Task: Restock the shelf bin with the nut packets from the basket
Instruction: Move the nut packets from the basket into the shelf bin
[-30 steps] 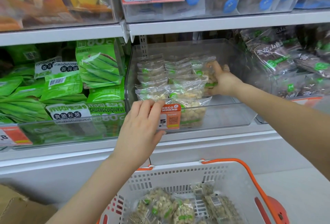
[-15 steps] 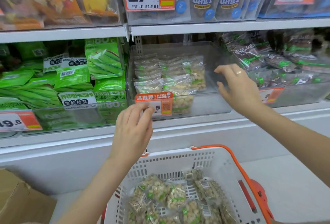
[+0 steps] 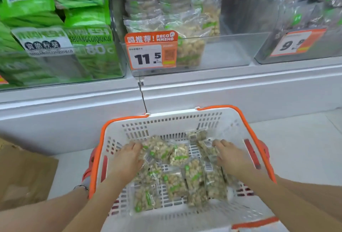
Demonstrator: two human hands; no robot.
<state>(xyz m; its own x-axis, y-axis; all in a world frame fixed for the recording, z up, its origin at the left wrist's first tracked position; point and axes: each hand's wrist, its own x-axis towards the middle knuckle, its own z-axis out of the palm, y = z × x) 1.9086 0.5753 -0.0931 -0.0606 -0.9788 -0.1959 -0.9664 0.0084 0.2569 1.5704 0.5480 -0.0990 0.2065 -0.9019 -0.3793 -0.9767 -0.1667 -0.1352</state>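
Note:
The white basket with an orange rim (image 3: 231,119) stands on the floor below the shelf and holds several clear nut packets (image 3: 194,178). Both of my hands are down inside it. My left hand (image 3: 127,159) lies on the packets at the basket's left, its fingertips on a packet (image 3: 157,146) near the back. My right hand (image 3: 231,156) touches a packet with a barcode label (image 3: 207,147) at the right. Neither hand has lifted anything. Above, the clear shelf bin (image 3: 227,52) holds rows of nut packets (image 3: 190,50) in its left half.
An orange price tag (image 3: 150,52) reading 11.5 hangs on the bin's front. Green snack packs (image 3: 88,47) fill the bin to the left, and dark packets (image 3: 305,10) the bin to the right. A brown cardboard box (image 3: 24,176) sits at lower left.
Both hands have left the shelf bin and dropped into the basket. The right hand let go of the packet it placed in the bin. The view has tilted down.

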